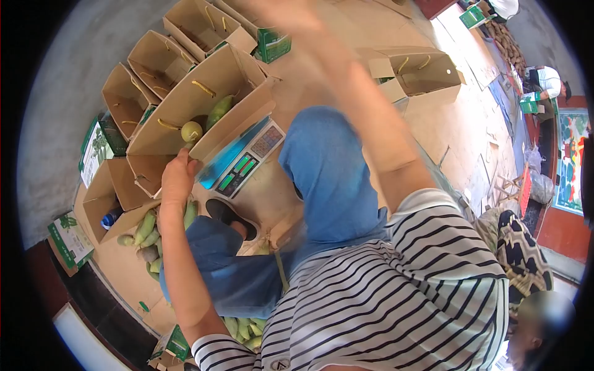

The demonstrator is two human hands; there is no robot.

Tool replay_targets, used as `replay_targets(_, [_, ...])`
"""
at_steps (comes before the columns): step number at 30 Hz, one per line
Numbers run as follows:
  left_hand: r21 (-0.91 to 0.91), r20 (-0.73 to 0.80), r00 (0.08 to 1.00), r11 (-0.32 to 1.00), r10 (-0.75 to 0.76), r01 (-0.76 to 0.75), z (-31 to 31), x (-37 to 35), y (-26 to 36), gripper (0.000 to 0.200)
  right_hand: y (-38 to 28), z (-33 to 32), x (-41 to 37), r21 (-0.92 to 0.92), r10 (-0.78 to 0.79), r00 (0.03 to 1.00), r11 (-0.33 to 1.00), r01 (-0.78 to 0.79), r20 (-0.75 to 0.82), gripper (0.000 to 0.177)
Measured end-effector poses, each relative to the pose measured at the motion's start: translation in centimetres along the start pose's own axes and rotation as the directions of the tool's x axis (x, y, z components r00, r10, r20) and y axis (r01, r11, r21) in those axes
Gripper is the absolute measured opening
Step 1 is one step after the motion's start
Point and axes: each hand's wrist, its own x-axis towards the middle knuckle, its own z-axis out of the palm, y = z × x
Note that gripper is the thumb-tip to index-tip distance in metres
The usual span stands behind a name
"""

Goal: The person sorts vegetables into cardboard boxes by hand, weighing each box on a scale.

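Note:
A large open cardboard box point(232, 74) with yellow rope handles stands on a digital scale point(244, 164) whose green displays are lit. Inside lie a round yellow-green fruit point(192, 131) and a long green melon-like vegetable point(219, 111). At the box's near edge is my left hand point(178, 176), its fingers closed on the cardboard just below the round fruit. My right arm stretches far forward. Smeared by motion at the top edge, my right hand point(278, 11) is near a green-printed carton point(272, 44); its fingers cannot be made out.
More open boxes point(158, 59) line the wall at left. A smaller box point(114, 198) holds a blue item. Green vegetables point(147, 229) lie beside my leg. Another open box point(427, 74) stands at right. Other people point(547, 83) are at the far right, near heaped brown produce point(507, 46).

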Motion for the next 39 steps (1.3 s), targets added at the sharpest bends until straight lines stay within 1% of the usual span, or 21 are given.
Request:
replay_targets(2, [0.007, -0.013, 1.000, 1.000, -0.015, 0.015, -0.1, 0.0, 0.1, 0.025, 7.4, -7.4, 0.0, -0.202, 0.064, 0.945, 0.970, -0.134, -0.320, 0.045])
replay_targets(3, [0.009, -0.026, 0.999, 1.000, -0.027, 0.028, -0.1, 0.1, 0.2, 0.024, 11.8, -11.6, -1.1, -0.331, 0.105, 0.879, 0.900, -0.283, -0.465, 0.048])
replay_targets(4, [0.018, -0.033, 0.999, 1.000, -0.020, 0.020, 0.1, 0.1, 0.3, 0.023, 16.0, -15.8, -3.0, -0.430, 0.137, 0.794, 0.780, -0.456, -0.592, 0.052])
replay_targets(5, [0.031, -0.042, 0.999, 0.999, -0.019, 0.021, 0.3, 0.1, 0.3, 0.022, 19.5, -19.7, -5.6, -0.478, 0.172, 0.693, 0.608, -0.634, -0.700, 0.056])
replay_targets(6, [0.048, -0.053, 0.998, 0.999, -0.023, 0.025, 0.2, 0.0, 0.2, 0.021, 21.8, -22.6, -8.5, -0.457, 0.213, 0.579, 0.429, -0.779, -0.787, 0.061])
replay_targets(7, [0.050, -0.054, 0.998, 0.998, -0.041, 0.044, 0.0, -0.1, 0.3, 0.021, 24.5, -25.0, -10.9, -0.431, 0.163, 0.479, 0.258, -0.865, -0.862, 0.065])
replay_targets(8, [0.051, -0.049, 0.997, 0.997, -0.055, 0.057, -0.1, -0.2, 0.5, 0.021, 23.8, -26.4, -12.1, -0.332, 0.338, 0.350, 0.110, -0.937, -0.874, 0.068])
replay_targets(9, [0.051, -0.041, 0.997, 0.997, -0.062, 0.064, -0.2, -0.1, 0.8, 0.021, 21.7, -25.3, -13.0, -0.225, 0.395, 0.269, 0.156, -0.962, -0.878, 0.069])
replay_targets(11, [0.055, -0.042, 0.996, 0.995, -0.078, 0.081, -0.2, -0.1, 0.9, 0.019, 25.8, -27.8, -15.8, -0.282, 0.493, 0.384, 0.271, -0.920, -0.781, 0.070])
replay_targets(14, [0.054, -0.055, 0.996, 0.996, -0.072, 0.075, 0.0, 0.0, 0.9, 0.019, 31.2, -28.2, -17.4, -0.215, 0.555, 0.343, 0.284, -0.934, -0.758, 0.063])
replay_targets(16, [0.054, -0.045, 0.995, 0.995, -0.084, 0.086, -0.1, -0.1, 1.0, 0.019, 31.5, -28.9, -16.7, -0.385, 0.615, 0.416, 0.192, -0.903, -0.670, 0.053])
replay_targets(18, [0.051, -0.050, 0.995, 0.995, -0.083, 0.086, 0.0, -0.2, 0.9, 0.018, 30.7, -28.6, -15.7, -0.449, 0.641, 0.409, 0.112, -0.887, -0.649, 0.045])
replay_targets(20, [0.037, -0.040, 0.995, 0.995, -0.090, 0.092, -0.2, -0.1, 1.2, 0.018, 29.7, -27.5, -14.4, -0.405, 0.623, 0.342, 0.044, -0.913, -0.703, 0.037])
replay_targets(23, [0.013, -0.008, 0.993, 0.993, -0.117, 0.117, -0.8, -0.3, 1.8, 0.017, 25.0, -22.1, -11.6, -0.664, 0.504, 0.603, 0.074, -0.744, -0.618, 0.033])
replay_targets(24, [0.007, -0.005, 0.993, 0.993, -0.121, 0.121, -0.9, -0.3, 1.9, 0.017, 24.2, -20.6, -10.5, -0.724, 0.514, 0.631, 0.027, -0.690, -0.582, 0.033])
replay_targets(26, [0.022, -0.027, 0.994, 0.994, -0.103, 0.103, -0.6, -0.2, 1.8, 0.017, 24.7, -18.8, -8.8, -0.828, 0.514, 0.741, 0.099, -0.552, -0.433, 0.034])
replay_targets(28, [0.063, -0.076, 0.995, 0.996, -0.064, 0.069, 0.0, -0.2, 1.2, 0.017, 24.5, -16.4, -6.7, -0.896, 0.480, 0.825, 0.158, -0.415, -0.298, 0.029])
replay_targets(31, [0.080, -0.049, 0.994, 0.992, -0.099, 0.102, 0.0, -0.2, 1.4, 0.016, 26.5, -13.7, -3.5, -0.920, 0.450, 0.873, 0.229, -0.318, -0.189, 0.026])
replay_targets(33, [0.044, -0.049, 0.994, 0.994, -0.099, 0.101, -0.3, -0.3, 1.3, 0.017, 27.2, -12.0, -1.1, -0.919, 0.477, 0.858, 0.219, -0.328, -0.192, 0.024])
replay_targets(37, [0.000, -0.046, 0.996, 0.997, -0.078, 0.078, -0.2, -0.2, 1.5, 0.016, 28.4, -9.9, 1.4, -0.901, 0.495, 0.861, 0.312, -0.301, -0.116, 0.022])
replay_targets(39, [0.024, -0.036, 0.995, 0.995, -0.095, 0.096, -0.2, -0.2, 1.7, 0.015, 28.4, -9.3, 2.3, -0.928, 0.576, 0.809, 0.226, -0.295, -0.117, 0.024])
